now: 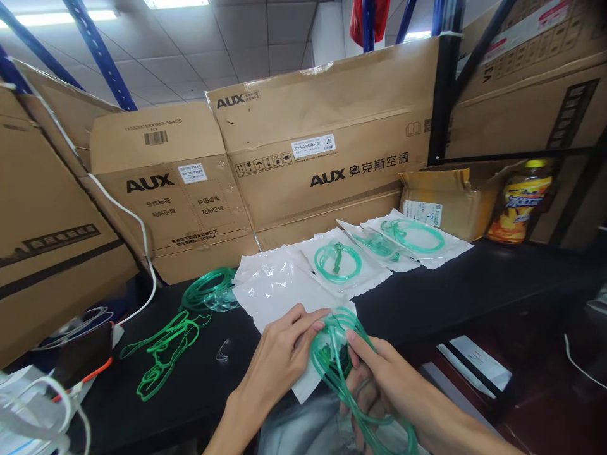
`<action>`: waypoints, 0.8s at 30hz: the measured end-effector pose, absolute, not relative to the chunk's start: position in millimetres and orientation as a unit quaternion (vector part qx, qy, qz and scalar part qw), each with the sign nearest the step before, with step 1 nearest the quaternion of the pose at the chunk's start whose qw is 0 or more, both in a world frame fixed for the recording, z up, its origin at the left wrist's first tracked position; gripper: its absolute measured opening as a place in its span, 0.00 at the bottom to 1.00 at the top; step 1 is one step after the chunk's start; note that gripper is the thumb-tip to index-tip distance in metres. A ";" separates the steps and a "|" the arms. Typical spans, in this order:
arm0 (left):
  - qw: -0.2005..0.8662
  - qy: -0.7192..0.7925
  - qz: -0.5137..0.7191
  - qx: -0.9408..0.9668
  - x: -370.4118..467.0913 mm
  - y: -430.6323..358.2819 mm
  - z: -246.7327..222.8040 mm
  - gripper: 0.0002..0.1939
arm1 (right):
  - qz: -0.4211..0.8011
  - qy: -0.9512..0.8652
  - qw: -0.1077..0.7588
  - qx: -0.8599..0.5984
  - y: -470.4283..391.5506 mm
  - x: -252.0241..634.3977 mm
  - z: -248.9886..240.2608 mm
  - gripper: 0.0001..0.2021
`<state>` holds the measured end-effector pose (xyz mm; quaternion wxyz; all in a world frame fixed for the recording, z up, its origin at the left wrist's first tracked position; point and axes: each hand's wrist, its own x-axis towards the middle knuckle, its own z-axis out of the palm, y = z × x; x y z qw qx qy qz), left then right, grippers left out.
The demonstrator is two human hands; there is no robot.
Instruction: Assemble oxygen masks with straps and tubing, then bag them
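**Both hands on green tubing, front edge of bench**

Your left hand (279,360) and right hand (379,373) hold one bundle of green tubing (334,354) between them, just above the front edge of the black bench (474,284). Left fingers (310,322) pinch narrow on the top of the coil; right fingers (355,344) are curled around its right side. The loops hang down past your right wrist, off the bench edge.

Under the tubing lies an empty white pouch (275,287), flat on the bench, partly covered by your left hand.

Behind it, three sealed packs (339,262) with green tubing inside lie in a row, overlapping, running toward the right.

Left of the pouch: a coiled tube (208,291), and nearer you a loose tube (164,351) spread out on the bench. Both are apart from your hands.

AUX cartons (327,145) stand along the back. A yellow-labelled jar (521,202) sits far right, beside a small parcel (446,202).
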<state>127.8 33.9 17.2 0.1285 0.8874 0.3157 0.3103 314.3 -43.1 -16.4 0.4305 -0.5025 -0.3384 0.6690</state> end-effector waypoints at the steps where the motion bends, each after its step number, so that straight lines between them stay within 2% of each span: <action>1: 0.122 0.306 0.312 0.891 129.4 32.7 16.3 0.19 | 0.673 -0.345 0.430 -0.494 -42.9 312.7 -12.8 0.27; 8: 0.167 0.253 0.354 0.885 139.1 23.3 14.7 0.18 | 0.687 -0.404 0.437 -0.416 -27.9 304.3 -6.9 0.22; 12: 0.199 0.270 0.356 0.872 137.6 20.7 15.8 0.19 | 0.688 -0.392 0.429 -0.434 -25.7 308.6 -8.5 0.21; 19: 0.227 0.345 0.296 0.861 138.5 20.0 20.3 0.20 | 0.723 -0.345 0.431 -0.416 -43.8 316.7 -1.4 0.24; 22: 0.223 0.363 0.290 0.857 139.8 17.2 24.0 0.18 | 0.772 -0.292 0.388 -0.410 -52.2 316.5 4.4 0.28; 24: 0.228 0.371 0.289 0.852 140.3 15.5 23.8 0.18 | 0.793 -0.266 0.386 -0.389 -56.9 316.1 6.2 0.27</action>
